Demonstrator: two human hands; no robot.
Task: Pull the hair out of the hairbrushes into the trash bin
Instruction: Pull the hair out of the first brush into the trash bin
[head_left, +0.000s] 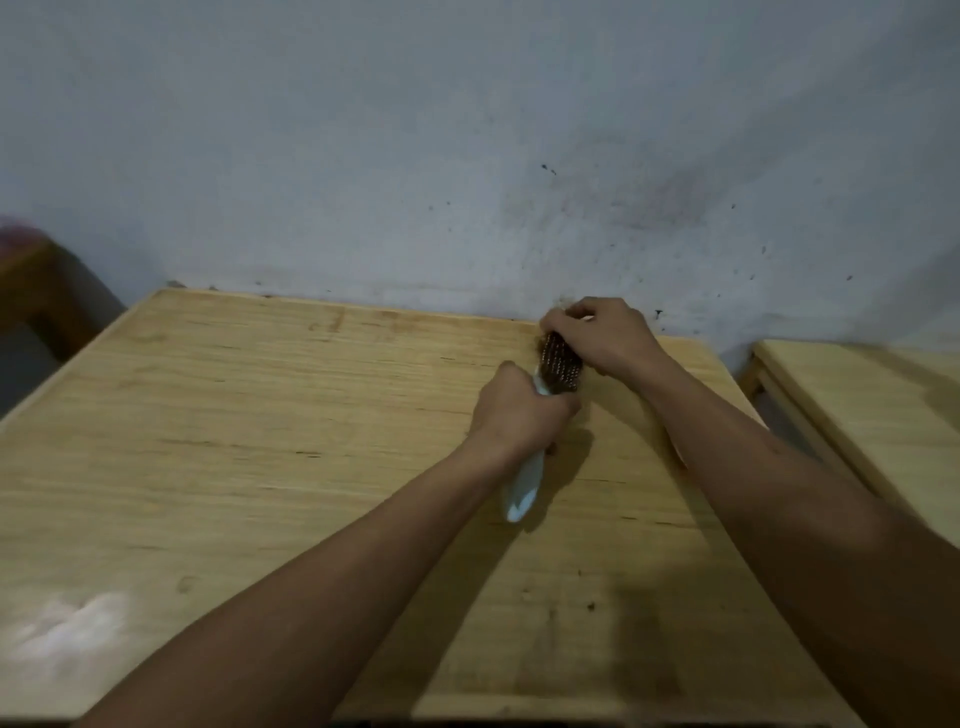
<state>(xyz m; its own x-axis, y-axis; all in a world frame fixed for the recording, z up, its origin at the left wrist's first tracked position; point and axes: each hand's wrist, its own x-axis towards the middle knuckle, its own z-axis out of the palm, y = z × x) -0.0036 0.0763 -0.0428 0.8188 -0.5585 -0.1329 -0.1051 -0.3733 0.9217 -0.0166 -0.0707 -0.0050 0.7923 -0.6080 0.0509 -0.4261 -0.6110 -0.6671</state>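
Right of centre, both hands work one hairbrush (558, 366) above the wooden table (260, 441).

Left hand (517, 410) fists the white handle, hiding its middle; right hand (602, 335) pinches brown hair (545, 344) at the blurred head's tip.

The hairbrush (557, 366) has a white handle and a dark bristle head clogged with brownish hair (546, 344). It is held above the wooden surface, right of centre, its head pointing toward 12 o'clock and its handle end toward 6 o'clock.
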